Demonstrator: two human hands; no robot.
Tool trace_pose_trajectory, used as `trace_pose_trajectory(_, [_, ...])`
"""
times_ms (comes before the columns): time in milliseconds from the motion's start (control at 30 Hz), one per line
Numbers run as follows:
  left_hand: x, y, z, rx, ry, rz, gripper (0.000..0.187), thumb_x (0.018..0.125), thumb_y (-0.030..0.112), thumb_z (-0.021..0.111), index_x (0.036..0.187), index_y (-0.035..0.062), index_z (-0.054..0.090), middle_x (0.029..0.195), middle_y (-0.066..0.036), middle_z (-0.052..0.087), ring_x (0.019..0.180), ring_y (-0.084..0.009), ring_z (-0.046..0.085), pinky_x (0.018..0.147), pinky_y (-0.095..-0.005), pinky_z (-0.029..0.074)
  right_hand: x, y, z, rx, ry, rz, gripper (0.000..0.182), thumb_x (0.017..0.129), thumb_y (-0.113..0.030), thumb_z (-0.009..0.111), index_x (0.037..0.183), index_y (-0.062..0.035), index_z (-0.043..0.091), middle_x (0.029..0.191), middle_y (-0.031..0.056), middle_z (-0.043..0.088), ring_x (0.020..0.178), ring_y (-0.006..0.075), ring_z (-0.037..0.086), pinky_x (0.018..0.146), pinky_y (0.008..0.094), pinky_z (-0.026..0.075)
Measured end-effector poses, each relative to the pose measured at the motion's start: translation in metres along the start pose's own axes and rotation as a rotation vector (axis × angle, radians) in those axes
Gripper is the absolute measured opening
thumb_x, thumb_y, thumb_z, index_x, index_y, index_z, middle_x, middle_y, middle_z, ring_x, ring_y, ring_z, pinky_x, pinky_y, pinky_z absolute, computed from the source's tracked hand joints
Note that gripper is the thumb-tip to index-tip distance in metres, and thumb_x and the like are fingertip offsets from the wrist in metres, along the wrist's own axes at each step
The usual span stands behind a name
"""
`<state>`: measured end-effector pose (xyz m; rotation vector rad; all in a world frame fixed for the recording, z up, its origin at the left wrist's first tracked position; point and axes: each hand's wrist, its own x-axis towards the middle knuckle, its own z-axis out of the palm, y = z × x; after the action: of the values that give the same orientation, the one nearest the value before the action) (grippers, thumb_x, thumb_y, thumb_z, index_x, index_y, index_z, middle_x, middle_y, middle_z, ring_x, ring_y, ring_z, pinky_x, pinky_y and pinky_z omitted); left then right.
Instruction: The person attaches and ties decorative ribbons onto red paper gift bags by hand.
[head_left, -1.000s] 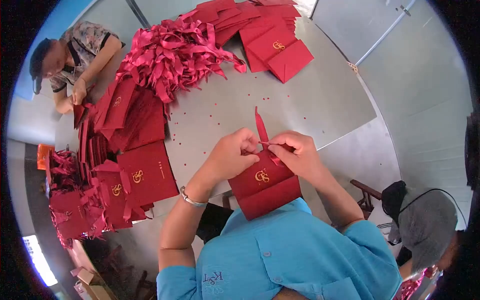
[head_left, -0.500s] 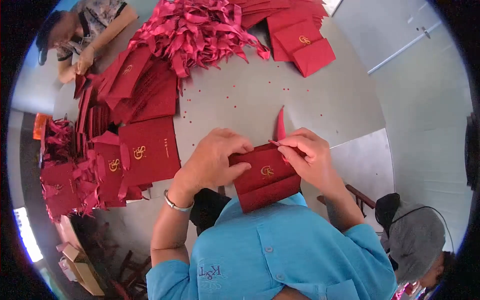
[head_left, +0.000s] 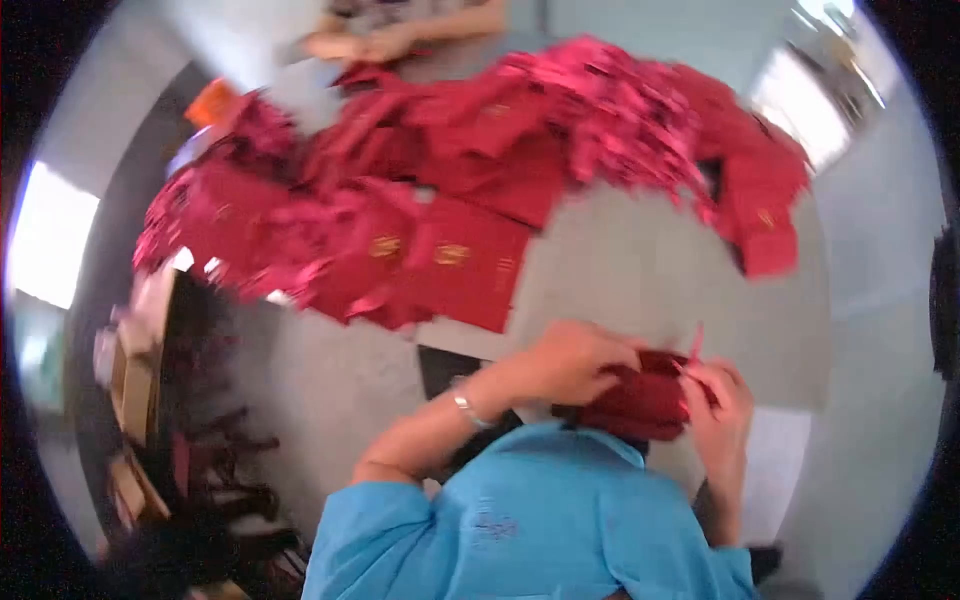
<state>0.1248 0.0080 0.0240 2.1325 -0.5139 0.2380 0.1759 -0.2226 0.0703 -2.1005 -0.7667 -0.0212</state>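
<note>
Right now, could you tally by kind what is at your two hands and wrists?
Dark red bag, between left hand and right hand: 1
Pink ribbon end, rising at the right hand: 1
Silver bracelet, left wrist: 1
Total: 3
Any further ribbon there is too blurred to count.

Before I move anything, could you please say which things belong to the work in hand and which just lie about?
Seemingly in use: held red bag, pink ribbon at its rim, ribbon heap, other red bags.
Apparently lying about: orange item, cardboard boxes.
</note>
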Motion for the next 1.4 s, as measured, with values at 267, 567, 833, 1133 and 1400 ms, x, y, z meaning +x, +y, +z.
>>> trace_pose_trajectory(267, [-0.008,-0.004,0.016,0.156,0.101,-0.061,0.019,0.068,0.015,0.066,0.086,0.0123,0.063,0.076,-0.01,0.064,0.072,-0.0327,0.063,0.059,-0.0446,0.048,0.006,0.005,0.012,-0.083,-0.141,-0.214,0.006,0.083,-0.002,0.064,0.088,0.0001,0.063,0.083,0.0145,0.062,0.075,0.0281,0.06,0.07,0.0359,0.047])
trace_pose_trajectory(567, [-0.025,0.013,0.006,-0.043,0.302,0.159,0.013,0.069,0.011,0.067,0.082,0.0114,0.067,0.075,-0.01,0.066,0.067,-0.0326,0.062,0.056,-0.0415,0.048,0.01,0.013,0.017,-0.012,-0.202,-0.246,0.005,0.082,0.002,0.062,0.086,0.0013,0.06,0.079,0.0112,0.06,0.072,0.022,0.057,0.068,0.0321,0.046])
trace_pose_trajectory(833, [-0.024,0.008,-0.009,-0.221,0.115,0.043,0.028,0.066,0.013,0.071,0.094,0.0141,0.072,0.083,-0.01,0.069,0.076,-0.0296,0.066,0.064,-0.0409,0.049,0.019,-0.015,0.01,-0.044,-0.258,-0.26,0.009,0.089,-0.011,0.065,0.096,-0.0068,0.069,0.093,0.0107,0.068,0.079,0.0286,0.062,0.072,0.0327,0.054])
trace_pose_trajectory(1133, [-0.035,0.011,-0.031,0.19,0.017,-0.133,0.034,0.066,0.021,0.073,0.099,0.0147,0.072,0.09,-0.011,0.07,0.086,-0.0302,0.065,0.072,-0.0427,0.05,0.026,-0.038,0.026,-0.088,-0.263,-0.236,0.016,0.087,-0.014,0.068,0.095,-0.0003,0.069,0.092,0.0105,0.068,0.078,0.0219,0.062,0.075,0.0332,0.052])
trace_pose_trajectory(1400, [-0.054,-0.025,-0.017,-0.263,0.109,-0.155,0.034,0.069,0.014,0.076,0.099,0.0027,0.067,0.086,-0.014,0.068,0.08,-0.0253,0.066,0.069,-0.0406,0.052,0.031,-0.053,0.044,0.065,-0.301,-0.093,0.017,0.087,-0.018,0.07,0.091,-0.0023,0.07,0.086,0.0097,0.068,0.077,0.0198,0.061,0.073,0.0327,0.051])
